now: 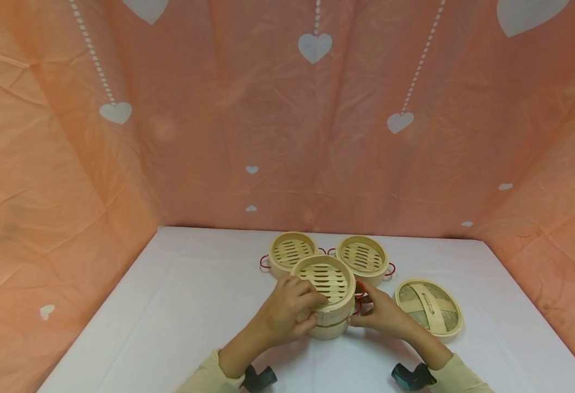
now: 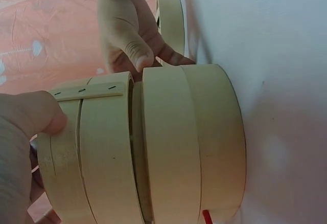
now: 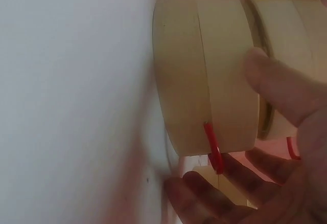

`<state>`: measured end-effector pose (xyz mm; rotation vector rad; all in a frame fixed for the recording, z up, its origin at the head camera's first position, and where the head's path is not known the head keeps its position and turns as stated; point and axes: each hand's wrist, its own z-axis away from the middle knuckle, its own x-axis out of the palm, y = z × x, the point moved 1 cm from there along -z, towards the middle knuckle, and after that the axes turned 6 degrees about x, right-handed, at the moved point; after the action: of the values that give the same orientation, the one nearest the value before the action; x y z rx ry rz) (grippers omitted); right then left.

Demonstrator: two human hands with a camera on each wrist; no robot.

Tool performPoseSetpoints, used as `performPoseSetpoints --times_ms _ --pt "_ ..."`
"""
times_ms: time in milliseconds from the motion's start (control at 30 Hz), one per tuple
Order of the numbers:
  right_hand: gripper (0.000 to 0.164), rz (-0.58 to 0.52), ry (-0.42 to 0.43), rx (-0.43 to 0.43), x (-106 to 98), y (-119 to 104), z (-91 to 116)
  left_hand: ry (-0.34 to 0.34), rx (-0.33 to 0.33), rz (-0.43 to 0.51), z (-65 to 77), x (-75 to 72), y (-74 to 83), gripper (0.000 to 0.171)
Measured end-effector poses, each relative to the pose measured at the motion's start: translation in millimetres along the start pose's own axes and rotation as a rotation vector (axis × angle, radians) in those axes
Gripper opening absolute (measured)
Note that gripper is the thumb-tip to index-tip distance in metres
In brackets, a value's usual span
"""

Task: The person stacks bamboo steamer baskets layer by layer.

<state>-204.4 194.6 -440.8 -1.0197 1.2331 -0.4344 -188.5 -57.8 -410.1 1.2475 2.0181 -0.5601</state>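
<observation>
Two round bamboo steamer baskets stand one on the other at the front middle of the table. My left hand (image 1: 289,307) grips the upper basket (image 1: 337,313) at its near left rim, fingers over the edge and thumb on the outer wall. On the right, my right hand (image 1: 384,314) holds the side of the lower basket (image 1: 327,332), with the thumb on its wall close to the seam and the fingers behind, near a red handle (image 3: 213,147). In the left wrist view a narrow gap shows between the two baskets, the upper one slightly tilted.
Behind the stack stand two more steamer baskets, a left one (image 1: 292,251) and a right one (image 1: 363,256), both with red handles. A woven bamboo lid (image 1: 430,308) lies to the right on the white table (image 1: 194,284). Orange cloth (image 1: 277,136) with hearts hangs around it.
</observation>
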Motion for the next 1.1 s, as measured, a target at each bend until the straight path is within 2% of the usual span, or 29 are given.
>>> performPoseSetpoints --times_ms 233,467,700,1100 --pt "0.086 0.0 0.017 0.013 -0.4 4.5 -1.3 -0.014 -0.027 0.028 -1.1 0.6 1.6 0.029" --pt "0.086 -0.029 0.006 0.005 -1.4 3.0 -1.3 0.0 -0.003 0.01 -0.5 3.4 2.5 0.029" --pt "0.086 -0.048 0.011 0.047 -1.5 3.8 -1.3 0.001 -0.002 0.002 -0.5 4.5 4.2 0.03" --pt "0.085 -0.112 0.003 0.056 -2.1 2.6 -1.0 -0.035 -0.032 0.017 0.4 3.8 4.6 0.029"
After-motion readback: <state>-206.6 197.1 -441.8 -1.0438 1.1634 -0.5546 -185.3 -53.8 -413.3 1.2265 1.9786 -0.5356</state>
